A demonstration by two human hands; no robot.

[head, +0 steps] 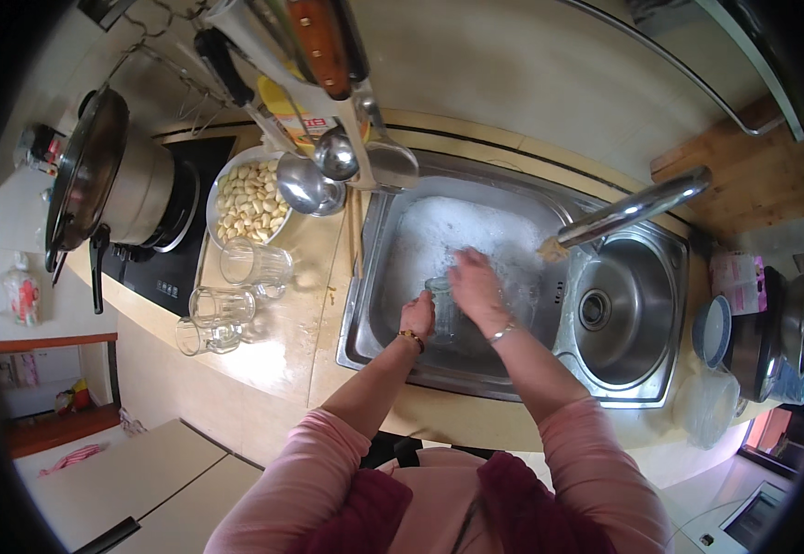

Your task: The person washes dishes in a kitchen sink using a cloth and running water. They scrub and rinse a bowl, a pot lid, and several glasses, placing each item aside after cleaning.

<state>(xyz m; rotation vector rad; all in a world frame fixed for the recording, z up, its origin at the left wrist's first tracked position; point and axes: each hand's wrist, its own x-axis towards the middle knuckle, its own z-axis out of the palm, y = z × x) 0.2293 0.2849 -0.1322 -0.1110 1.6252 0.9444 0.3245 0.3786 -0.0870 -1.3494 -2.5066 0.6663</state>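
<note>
Suds and water lie in the large basin of a stainless-steel sink (402, 235). My left hand (418, 316) grips the side of a clear glass (447, 315) low in this basin. On the glass's other side is my right hand (476, 289), blurred, its fingers over the suds; whether it touches the glass I cannot tell. Left of the sink, three clear glass mugs stand in a row on the counter: one near the bowl (253, 266), a middle one (218, 306) and one by the front edge (197, 337). A chrome faucet (634, 208) reaches over the sink's divider.
A white bowl of peeled cloves or beans (253, 201) sits beside a hob (166, 277) with a large pot (138, 180). Ladles (301, 183) and a spatula (391, 165) hang above the sink's back left corner. Right are a small round basin (627, 311) and a blue-rimmed bowl (712, 331).
</note>
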